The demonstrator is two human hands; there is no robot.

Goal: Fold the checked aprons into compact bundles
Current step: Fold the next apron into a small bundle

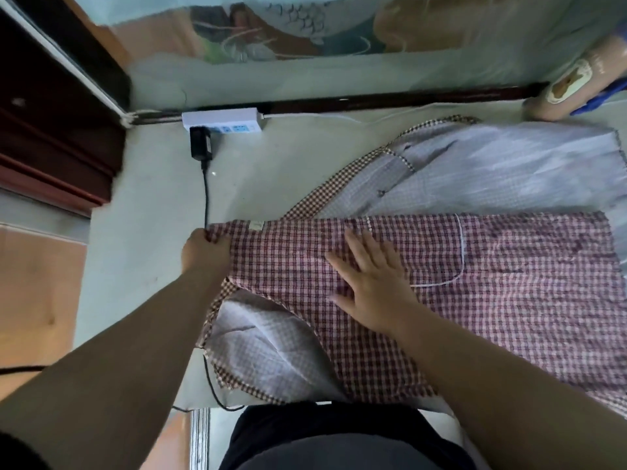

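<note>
One checked apron [509,266], edge cropped; fingers of left hand [203,249] clench its corner, right hand [369,283] spread flat.

Looking forward and steeply down from head height, close over the pale surface [142,266], keeping the checked apron [441,266] near and mid-frame. Facing the painted wall [305,35] running along the top, with the power strip [222,119] at its foot. Catching the wearer's dark clothing [339,442] at bottom centre. Bending straight lines near the edges, wide-angle.

White power strip [222,119] by the wall, black adapter [201,143] plugged in, black cable [205,198] trailing down
</note>
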